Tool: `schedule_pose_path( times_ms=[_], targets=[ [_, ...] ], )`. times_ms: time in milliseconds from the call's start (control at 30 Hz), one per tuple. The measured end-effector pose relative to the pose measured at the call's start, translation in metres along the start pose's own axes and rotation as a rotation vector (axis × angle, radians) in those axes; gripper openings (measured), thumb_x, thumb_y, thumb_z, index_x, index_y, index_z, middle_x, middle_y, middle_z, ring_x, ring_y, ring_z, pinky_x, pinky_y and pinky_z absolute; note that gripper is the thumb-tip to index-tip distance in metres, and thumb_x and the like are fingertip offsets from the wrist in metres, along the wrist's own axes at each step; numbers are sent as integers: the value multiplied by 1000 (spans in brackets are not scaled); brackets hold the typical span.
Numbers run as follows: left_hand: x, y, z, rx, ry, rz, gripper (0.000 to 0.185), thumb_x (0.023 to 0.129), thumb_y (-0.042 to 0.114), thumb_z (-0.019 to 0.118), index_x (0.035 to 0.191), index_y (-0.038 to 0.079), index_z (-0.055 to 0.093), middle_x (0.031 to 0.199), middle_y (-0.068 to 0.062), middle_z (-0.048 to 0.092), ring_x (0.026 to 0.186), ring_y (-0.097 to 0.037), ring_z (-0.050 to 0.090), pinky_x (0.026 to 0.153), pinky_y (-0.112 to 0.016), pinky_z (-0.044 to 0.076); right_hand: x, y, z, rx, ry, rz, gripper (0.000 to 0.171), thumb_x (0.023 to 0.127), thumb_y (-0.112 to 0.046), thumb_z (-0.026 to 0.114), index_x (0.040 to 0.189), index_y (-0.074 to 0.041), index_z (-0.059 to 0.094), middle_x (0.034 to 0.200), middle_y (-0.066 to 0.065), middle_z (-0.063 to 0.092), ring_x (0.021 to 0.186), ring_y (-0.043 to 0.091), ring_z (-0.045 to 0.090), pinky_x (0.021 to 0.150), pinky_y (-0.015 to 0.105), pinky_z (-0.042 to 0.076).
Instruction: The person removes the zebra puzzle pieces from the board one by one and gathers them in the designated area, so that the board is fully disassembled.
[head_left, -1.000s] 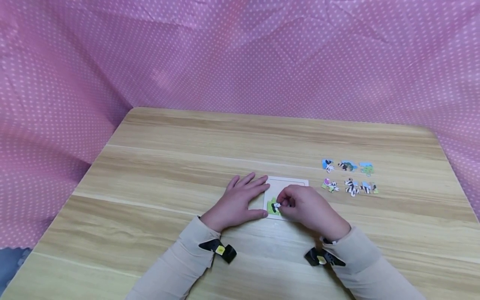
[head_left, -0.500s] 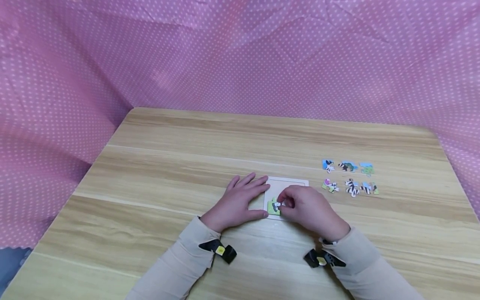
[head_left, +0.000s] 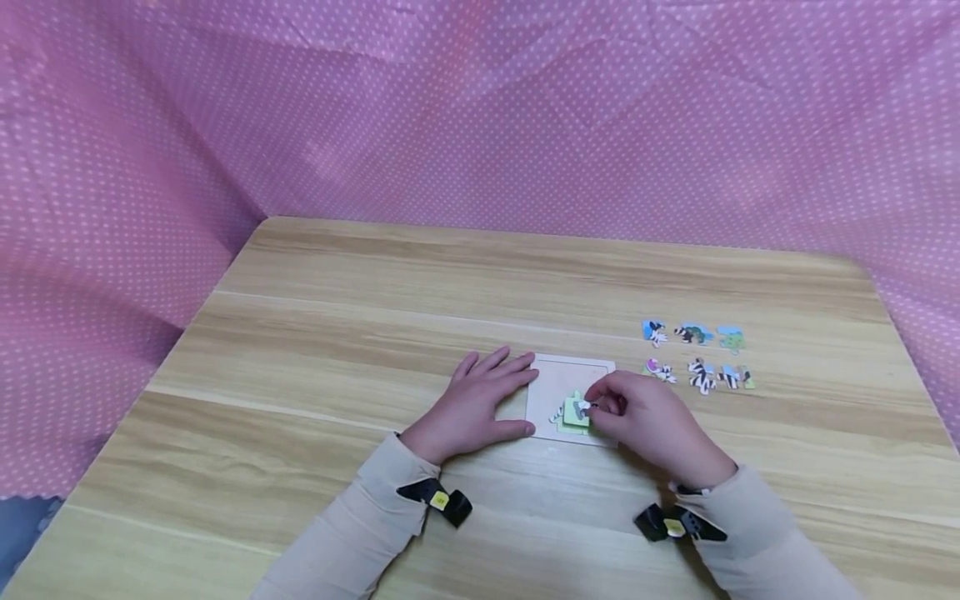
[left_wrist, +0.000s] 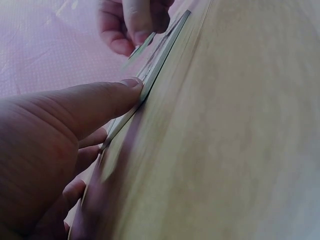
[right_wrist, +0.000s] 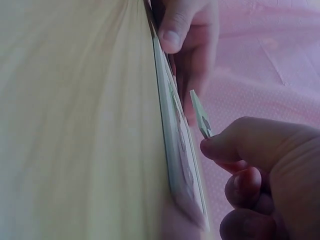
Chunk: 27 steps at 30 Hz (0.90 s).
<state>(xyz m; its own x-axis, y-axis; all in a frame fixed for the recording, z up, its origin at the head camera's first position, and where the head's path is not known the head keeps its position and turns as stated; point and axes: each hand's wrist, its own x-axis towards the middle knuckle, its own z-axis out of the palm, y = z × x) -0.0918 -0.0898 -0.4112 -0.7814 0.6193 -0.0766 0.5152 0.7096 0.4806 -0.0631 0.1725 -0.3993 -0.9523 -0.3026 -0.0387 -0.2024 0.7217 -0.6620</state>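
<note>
My right hand (head_left: pixel 637 417) pinches a small green puzzle piece (head_left: pixel 574 412) between thumb and fingertips. In the right wrist view this puzzle piece (right_wrist: pixel 200 116) is raised off the flat board and seen nearly edge-on. Beneath it, the white square puzzle board (head_left: pixel 551 379) lies on the table. More green and a black-and-white striped bit (head_left: pixel 557 415) show on the board around the held piece. Spread out, my left hand (head_left: pixel 480 404) rests at the board's left side. Its thumb (left_wrist: pixel 112 100) touches the board's edge, fingers straight.
To the board's right, several puzzle pieces lie in two rows: a back row with a blue piece (head_left: pixel 654 332) and a green one (head_left: pixel 731 337), and a front row with a zebra-striped piece (head_left: pixel 702 377). A pink dotted cloth (head_left: pixel 480 125) hangs behind the wooden table (head_left: pixel 337 333).
My right hand has moved right with the green puzzle piece, from the board's lower left corner to its lower middle. My left hand has stayed in place.
</note>
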Motion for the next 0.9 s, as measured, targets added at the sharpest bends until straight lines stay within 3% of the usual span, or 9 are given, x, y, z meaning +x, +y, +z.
schedule_pose_path(
  times_ms=[133, 367, 900],
  targets=[
    [0, -1, 0, -4, -5, -10, 73, 89, 50, 72, 152, 23, 46, 163, 9, 29, 154, -21, 14, 122, -52, 0, -7, 7, -5, 0, 14, 28, 11, 86, -13, 75, 97, -15, 74, 71, -7, 56, 66, 14, 51, 57, 25, 43],
    [-1, -1, 1, -6, 16, 15, 72, 89, 49, 72, 151, 20, 48, 162, 7, 32, 153, -23, 17, 121, -54, 2, -19, 20, -11, -18, 78, -5, 11, 85, -9, 75, 94, -15, 74, 72, -8, 56, 67, 12, 50, 59, 24, 43],
    [1, 0, 4, -5, 19, 6, 72, 89, 49, 73, 151, 21, 48, 162, 9, 33, 153, -22, 17, 121, -54, 3, -43, 54, -38, -69, 122, 30, 15, 85, -6, 77, 98, -14, 75, 75, -8, 57, 69, 9, 49, 59, 23, 42]
  ],
)
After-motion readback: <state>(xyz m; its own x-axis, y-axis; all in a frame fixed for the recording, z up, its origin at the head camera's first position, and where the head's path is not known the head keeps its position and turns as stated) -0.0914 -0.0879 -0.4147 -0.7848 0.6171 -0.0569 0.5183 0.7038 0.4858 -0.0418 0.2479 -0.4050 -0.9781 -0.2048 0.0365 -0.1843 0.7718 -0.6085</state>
